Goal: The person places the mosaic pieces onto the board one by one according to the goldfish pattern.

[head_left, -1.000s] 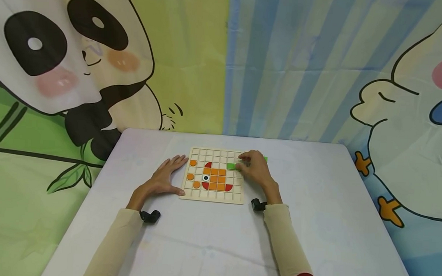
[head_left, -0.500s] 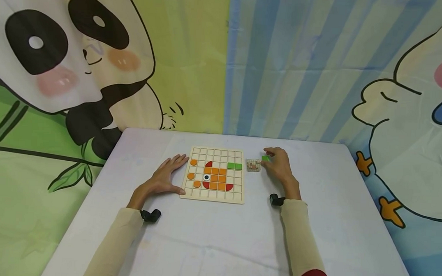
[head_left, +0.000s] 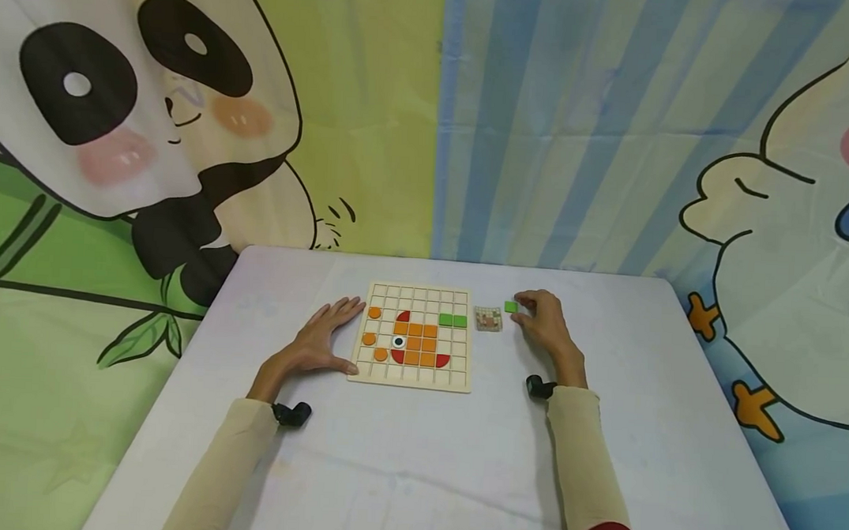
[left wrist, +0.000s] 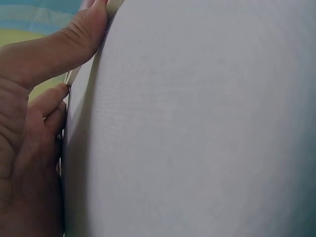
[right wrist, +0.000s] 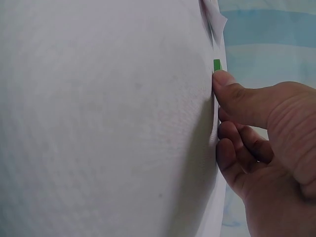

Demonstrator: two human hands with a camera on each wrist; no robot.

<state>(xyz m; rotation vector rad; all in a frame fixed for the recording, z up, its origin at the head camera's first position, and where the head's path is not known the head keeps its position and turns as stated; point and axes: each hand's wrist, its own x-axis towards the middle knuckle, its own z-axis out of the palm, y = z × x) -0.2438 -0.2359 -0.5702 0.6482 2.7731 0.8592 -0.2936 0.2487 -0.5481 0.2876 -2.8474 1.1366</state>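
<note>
A wooden grid board (head_left: 408, 379) lies on the table, bearing orange squares (head_left: 421, 344), orange discs (head_left: 374, 313), red rounded pieces (head_left: 442, 361), an eye piece (head_left: 398, 342) and two green squares (head_left: 453, 321). My left hand (head_left: 318, 339) spreads its fingers and thumb against the board's left edge; in the left wrist view the thumb touches the board. To the right of the board, my right hand (head_left: 546, 326) has thumb and index finger at a loose green square tile (head_left: 511, 307), pinching it at its edges. The right wrist view shows the thumb against that green tile (right wrist: 217, 64).
A small patterned card (head_left: 488, 319) lies between the board and the right hand. The white table (head_left: 415, 470) ends at the back against a cartoon-printed cloth (head_left: 530, 127).
My right hand has moved right, away from the green squares on the board, to the loose green tile, uncovering the small card. My left hand stays at the board's edge.
</note>
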